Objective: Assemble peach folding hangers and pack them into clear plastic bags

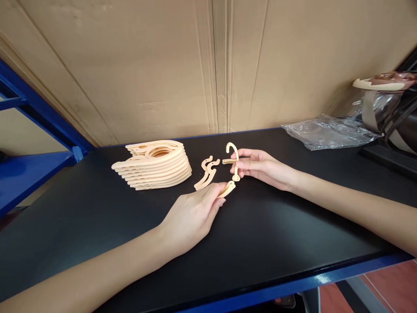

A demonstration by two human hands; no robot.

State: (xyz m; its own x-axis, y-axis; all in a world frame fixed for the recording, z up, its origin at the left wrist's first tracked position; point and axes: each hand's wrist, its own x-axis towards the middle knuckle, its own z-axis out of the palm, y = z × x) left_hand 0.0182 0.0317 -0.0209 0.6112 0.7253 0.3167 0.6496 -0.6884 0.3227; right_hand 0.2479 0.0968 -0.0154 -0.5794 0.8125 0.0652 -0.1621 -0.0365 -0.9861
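My left hand [198,208] grips a cream plastic hanger arm [229,188], whose end sticks out past the fingertips. Pinched in my right hand [257,167] is a cream hanger hook [235,152], upright with its curve at the top. The hook's lower end is close against the tip of the hanger arm; whether they are joined I cannot tell. Another cream piece [229,161] pokes out to the left behind the hook, by my right fingers. Beside my left hand two loose curved hanger arms [208,170] lie on the black table. Further left sits a stack of cream folding hangers [156,167].
The black tabletop [280,248] has a blue metal edge. Brown cardboard [146,74] stands along the back. A crumpled clear plastic bag [329,131] lies at the back right, near a dark object with straps [397,113]. A blue frame [39,108] rises on the left.
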